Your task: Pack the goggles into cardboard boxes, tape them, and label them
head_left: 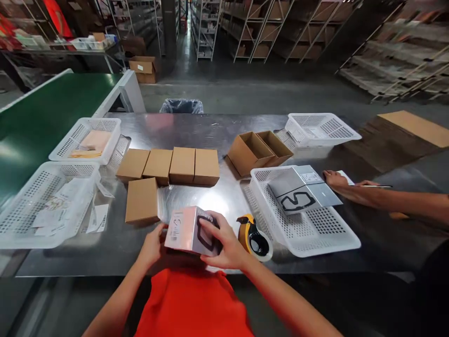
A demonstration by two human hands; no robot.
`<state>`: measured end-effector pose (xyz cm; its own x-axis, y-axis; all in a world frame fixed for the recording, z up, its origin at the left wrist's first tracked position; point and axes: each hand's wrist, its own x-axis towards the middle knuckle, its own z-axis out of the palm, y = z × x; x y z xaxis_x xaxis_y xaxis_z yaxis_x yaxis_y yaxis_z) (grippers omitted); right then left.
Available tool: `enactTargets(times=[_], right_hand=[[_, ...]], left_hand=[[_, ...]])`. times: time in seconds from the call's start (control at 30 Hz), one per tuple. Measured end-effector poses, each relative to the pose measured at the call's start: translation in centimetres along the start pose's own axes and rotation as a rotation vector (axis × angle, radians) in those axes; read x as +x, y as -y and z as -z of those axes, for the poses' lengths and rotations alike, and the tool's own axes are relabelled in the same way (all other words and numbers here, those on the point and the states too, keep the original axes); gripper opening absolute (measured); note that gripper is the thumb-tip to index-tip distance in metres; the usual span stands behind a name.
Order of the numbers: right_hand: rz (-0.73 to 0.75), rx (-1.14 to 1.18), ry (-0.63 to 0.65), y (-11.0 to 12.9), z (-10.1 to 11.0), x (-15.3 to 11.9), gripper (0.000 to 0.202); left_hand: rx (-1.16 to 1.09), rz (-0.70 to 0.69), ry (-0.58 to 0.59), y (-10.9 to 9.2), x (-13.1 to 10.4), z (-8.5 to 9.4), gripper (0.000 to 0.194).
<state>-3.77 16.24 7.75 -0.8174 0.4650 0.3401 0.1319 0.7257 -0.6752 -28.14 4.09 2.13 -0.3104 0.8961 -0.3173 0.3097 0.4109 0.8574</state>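
Observation:
A silver printed product box (pixel 192 230) with a black looped outline on its side is gripped from the right by my right hand (pixel 224 241), fingers over its top and side. My left hand (pixel 151 248) is closed at the left, around what looks like a shadowed brown cardboard box (pixel 182 258) just beneath the silver one; most of it is hidden. A yellow tape dispenser (pixel 253 238) lies right of my right hand. Ahead of my left hand stands a small brown carton (pixel 141 200), with a row of similar cartons (pixel 183 164) behind it.
White baskets hold paper slips (pixel 58 210) and envelopes (pixel 93 141) at left. At right, a basket (pixel 326 238) bears more silver boxes (pixel 298 189). Two open cartons (pixel 250 152) stand behind it. A co-worker's hands (pixel 338 180) hold a pen and paper. A green conveyor (pixel 52 110) runs at left.

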Motion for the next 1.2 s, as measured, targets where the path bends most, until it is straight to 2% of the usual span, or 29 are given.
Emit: enactTargets(times=[0.13, 0.23, 0.37, 0.47, 0.57, 0.8, 0.9, 1.07, 1.13, 1.2], right_hand=[[-0.083, -0.201, 0.281, -1.7, -2.0, -0.7, 0.083], [-0.117, -0.200, 0.371, -2.6, -2.8, -0.3, 0.077], [0.093, 0.022, 0.483, -3.8, -3.1, -0.3, 0.057], [0.176, 0.180, 0.587, -4.6, -3.5, -0.2, 0.055], [0.144, 0.275, 0.591, -5.0, -3.5, 0.6, 0.053], [0.084, 0.415, 0.649, -5.6, -1.4, 1.7, 0.047], [0.008, 0.429, 0.728, -7.2, -2.8, 0.9, 0.044], [-0.126, 0.572, 0.657, -10.0, -7.3, -0.2, 0.036], [-0.143, 0.562, 0.633, -9.7, -7.9, -0.1, 0.029], [-0.160, 0.514, 0.582, -8.3, -7.5, 0.3, 0.025]], left_hand=[[-0.071, 0.070, 0.048, -0.4, -0.4, -1.8, 0.040], [-0.027, 0.016, 0.036, -0.6, -0.6, -2.4, 0.039], [0.023, -0.020, 0.042, -0.1, -0.8, -2.7, 0.043], [0.018, -0.032, 0.036, 0.4, -0.9, -2.8, 0.045], [0.016, -0.040, 0.012, 0.7, -0.9, -3.0, 0.047], [0.062, -0.077, 0.002, 0.1, -1.1, -3.1, 0.046], [0.084, -0.080, -0.009, -0.4, -1.2, -3.0, 0.047], [0.188, -0.051, 0.043, -0.9, -0.5, -3.5, 0.049], [0.246, -0.040, 0.045, -1.2, -0.1, -3.9, 0.052], [0.274, -0.036, 0.048, -1.4, 0.2, -3.7, 0.053]])
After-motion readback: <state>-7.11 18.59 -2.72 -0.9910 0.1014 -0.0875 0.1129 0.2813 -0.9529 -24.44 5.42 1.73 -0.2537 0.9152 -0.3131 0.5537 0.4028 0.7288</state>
